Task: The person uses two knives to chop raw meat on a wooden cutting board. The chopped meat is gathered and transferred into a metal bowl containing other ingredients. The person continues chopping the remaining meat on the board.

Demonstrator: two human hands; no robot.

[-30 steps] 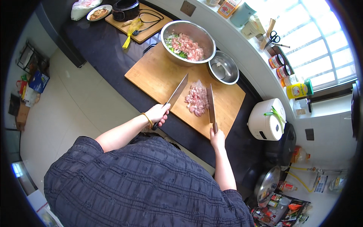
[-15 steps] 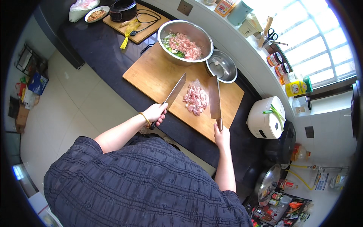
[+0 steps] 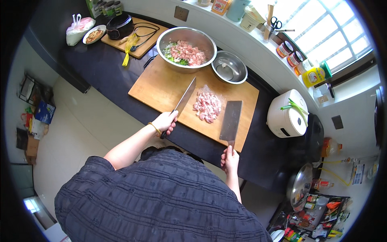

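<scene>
My left hand (image 3: 166,122) is closed round the black handle of a kitchen knife (image 3: 186,95), its blade slanting up over the left part of the wooden cutting board (image 3: 153,86). A cleaver (image 3: 231,121) is in my right hand (image 3: 229,158), its broad face turned up above the board's right front part. Between the two blades lies a pile of chopped pink meat (image 3: 207,105), touched by neither. Behind it, at the board's far edge, stands a large steel bowl (image 3: 209,44) with minced meat and chopped greens (image 3: 183,54). A smaller steel bowl (image 3: 238,64) sits to its right, holding a few scraps.
A white rice cooker (image 3: 282,117) with green onion on top stands right of the board. Far left are a second board (image 3: 141,50) with a black pot (image 3: 120,26), a plate of food (image 3: 95,34) and a plastic bag (image 3: 79,30). Jars (image 3: 289,52) line the windowsill.
My right hand has drawn the cleaver back toward me, and its blade has turned from nearly edge-on to flat. The left hand and its knife have hardly moved. My view has shifted slightly.
</scene>
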